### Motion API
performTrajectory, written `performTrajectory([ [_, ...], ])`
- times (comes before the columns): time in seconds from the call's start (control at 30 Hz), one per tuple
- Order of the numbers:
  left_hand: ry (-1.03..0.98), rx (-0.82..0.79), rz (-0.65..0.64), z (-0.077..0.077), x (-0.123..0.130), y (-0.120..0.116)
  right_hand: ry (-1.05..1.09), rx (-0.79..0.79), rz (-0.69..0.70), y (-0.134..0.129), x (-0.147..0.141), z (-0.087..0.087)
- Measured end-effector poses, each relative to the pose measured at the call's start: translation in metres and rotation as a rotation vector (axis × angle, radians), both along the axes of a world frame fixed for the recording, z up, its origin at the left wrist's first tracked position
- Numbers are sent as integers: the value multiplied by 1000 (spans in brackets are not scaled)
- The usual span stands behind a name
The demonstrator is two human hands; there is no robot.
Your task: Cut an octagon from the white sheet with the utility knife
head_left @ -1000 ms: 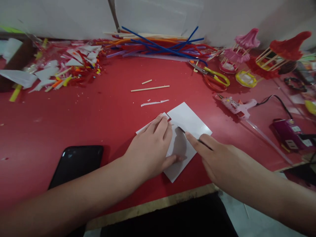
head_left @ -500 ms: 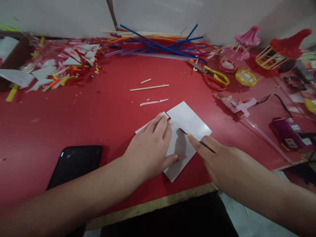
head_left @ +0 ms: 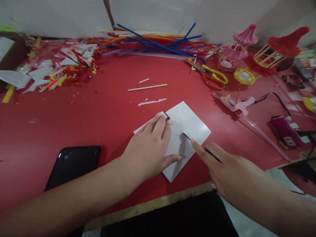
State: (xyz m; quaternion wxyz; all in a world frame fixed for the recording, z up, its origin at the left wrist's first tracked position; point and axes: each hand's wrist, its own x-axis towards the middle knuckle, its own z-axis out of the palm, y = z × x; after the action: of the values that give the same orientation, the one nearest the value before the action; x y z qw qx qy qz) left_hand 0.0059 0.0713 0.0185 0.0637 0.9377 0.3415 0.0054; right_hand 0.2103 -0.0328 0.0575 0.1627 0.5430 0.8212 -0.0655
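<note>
A white card (head_left: 191, 120) with a small notch in its upper edge lies near the table's front edge. My left hand (head_left: 150, 146) presses flat on its left part, fingers spread a little and thumb out to the right. In my right hand (head_left: 217, 161) is a thin dark craft knife (head_left: 187, 136), the index finger stretched along it. Its tip touches the card right of my left thumb and fingers, at the lower end of a faint line. Beyond the card lie a white paper strip (head_left: 152, 102) and a thin wooden stick (head_left: 147, 87).
A black phone (head_left: 74, 164) lies at left, paper scraps (head_left: 66, 65) behind it. Pipe cleaners (head_left: 158, 44) line the back. Scissors (head_left: 209, 74), a pink glue gun (head_left: 237, 104), a purple box (head_left: 290, 131) and a red-roofed model (head_left: 283, 44) stand or lie at right.
The knife in my right hand has moved down and slightly right across the card, and a faint line shows behind its tip. My left hand keeps its place on the card.
</note>
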Motion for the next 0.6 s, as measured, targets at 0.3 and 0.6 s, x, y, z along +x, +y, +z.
performTrajectory([
  [0.3,72,-4,18,4,3,-1,19,-89,-73,-13,3,-6],
  [0.6,82,9,27,5,5,-3,84,-39,-92,-28,9,-13],
])
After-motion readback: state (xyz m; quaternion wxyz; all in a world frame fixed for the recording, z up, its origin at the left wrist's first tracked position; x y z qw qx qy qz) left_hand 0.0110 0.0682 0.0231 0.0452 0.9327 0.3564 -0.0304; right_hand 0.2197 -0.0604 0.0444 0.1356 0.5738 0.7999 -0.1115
